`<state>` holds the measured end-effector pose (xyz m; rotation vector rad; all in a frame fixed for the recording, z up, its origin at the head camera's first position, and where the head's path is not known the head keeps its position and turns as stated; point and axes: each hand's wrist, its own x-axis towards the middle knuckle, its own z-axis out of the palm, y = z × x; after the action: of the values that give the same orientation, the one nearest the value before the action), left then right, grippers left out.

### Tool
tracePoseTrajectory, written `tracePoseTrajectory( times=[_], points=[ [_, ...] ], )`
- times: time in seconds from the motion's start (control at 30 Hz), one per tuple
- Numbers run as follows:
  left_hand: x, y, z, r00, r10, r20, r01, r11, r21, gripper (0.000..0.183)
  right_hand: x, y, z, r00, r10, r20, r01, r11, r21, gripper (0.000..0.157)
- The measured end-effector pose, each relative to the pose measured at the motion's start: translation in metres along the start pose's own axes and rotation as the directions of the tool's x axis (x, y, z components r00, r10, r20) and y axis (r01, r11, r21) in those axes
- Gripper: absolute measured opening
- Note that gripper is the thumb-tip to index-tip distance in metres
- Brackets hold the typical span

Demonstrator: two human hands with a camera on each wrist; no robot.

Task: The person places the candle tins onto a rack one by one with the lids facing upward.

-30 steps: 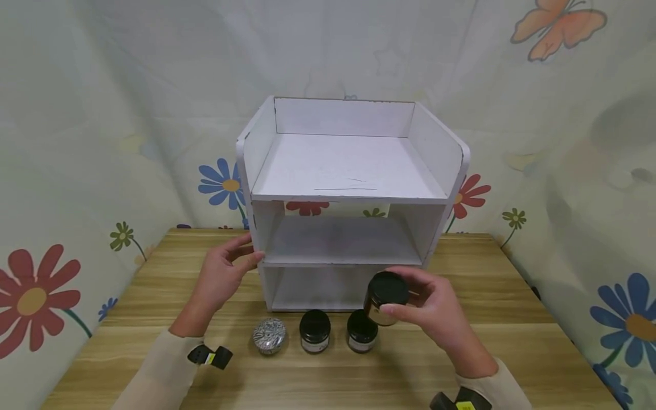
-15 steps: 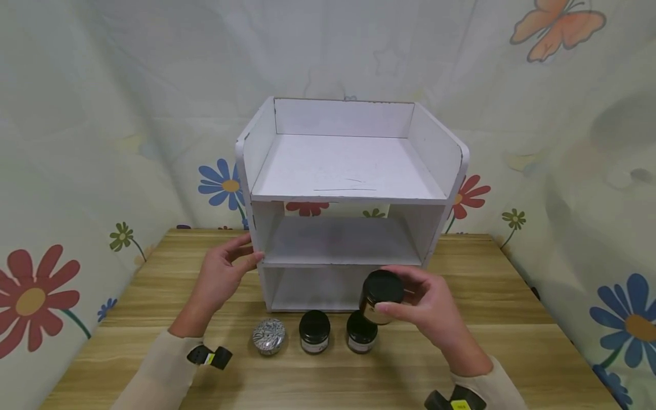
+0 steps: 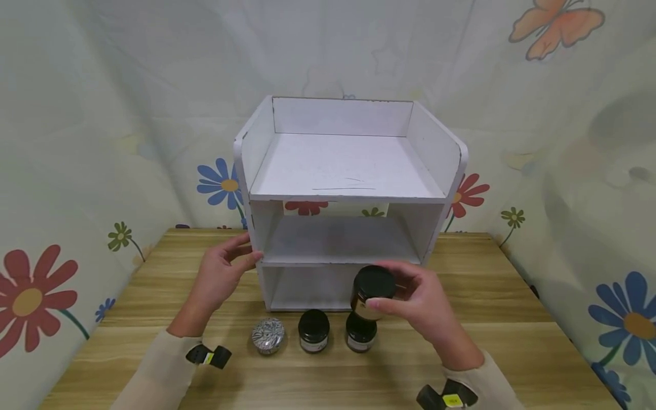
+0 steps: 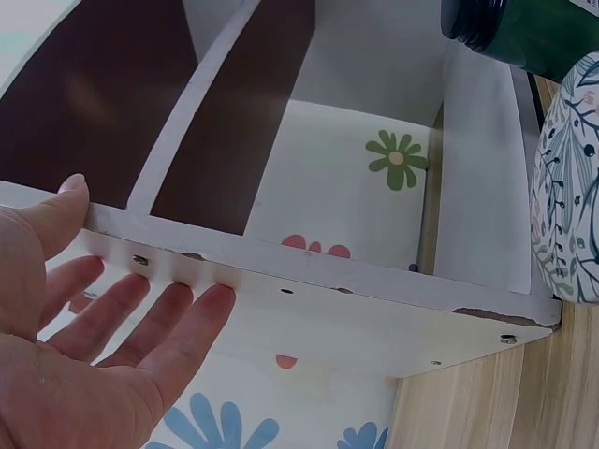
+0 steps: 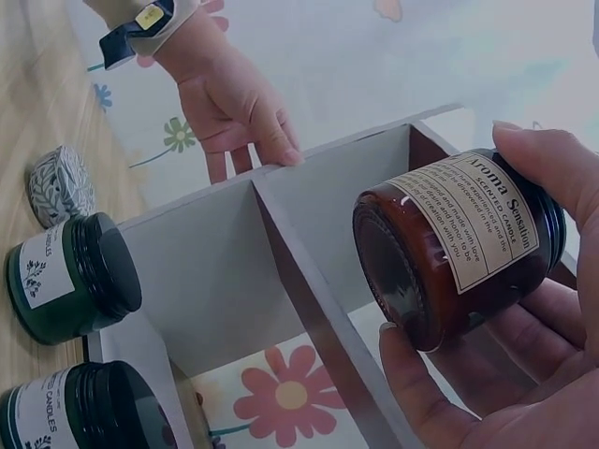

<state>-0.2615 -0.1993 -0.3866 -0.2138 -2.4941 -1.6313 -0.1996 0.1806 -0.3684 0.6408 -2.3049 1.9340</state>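
Note:
My right hand (image 3: 422, 302) holds an amber glass scented candle jar (image 5: 449, 248) with a black lid and cream label, its thumb and fingers on opposite sides. In the head view the candle jar is raised in front of the white shelf unit (image 3: 343, 171), partly covering a standing jar. My left hand (image 3: 220, 276) touches the shelf unit's left side panel. Its fingers (image 4: 187, 323) lie fairly straight along the outer face, and the thumb rests at the front edge near the middle board.
On the wooden table (image 3: 502, 319), before the shelf unit, a patterned round tin (image 3: 268, 336) and two dark green candle jars stand in a row: one in the middle (image 3: 314, 331), one at right (image 3: 360, 333). Floral cloth (image 3: 154, 114) hangs behind and at the sides.
My right hand has moved the amber candle jar slightly left and up, so that it sits above the right green jar. The left hand stays in place on the shelf unit.

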Motion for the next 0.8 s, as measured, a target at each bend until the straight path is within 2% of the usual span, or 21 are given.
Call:
tracePoseTrajectory(
  times=[0.37,0.8],
  points=[
    [0.003,-0.008,0.001,1.000,0.022,-0.004,-0.022,1.000,-0.004,0.061,0.004,-0.002,0.006,0.999,-0.036,0.029,0.035,0.999,0.034,0.050],
    [0.005,-0.008,0.002,1.000,0.023,-0.005,-0.023,1.000,-0.017,0.060,0.011,-0.004,0.012,0.999,-0.022,0.037,0.022,1.000,0.016,0.049]
  ],
)
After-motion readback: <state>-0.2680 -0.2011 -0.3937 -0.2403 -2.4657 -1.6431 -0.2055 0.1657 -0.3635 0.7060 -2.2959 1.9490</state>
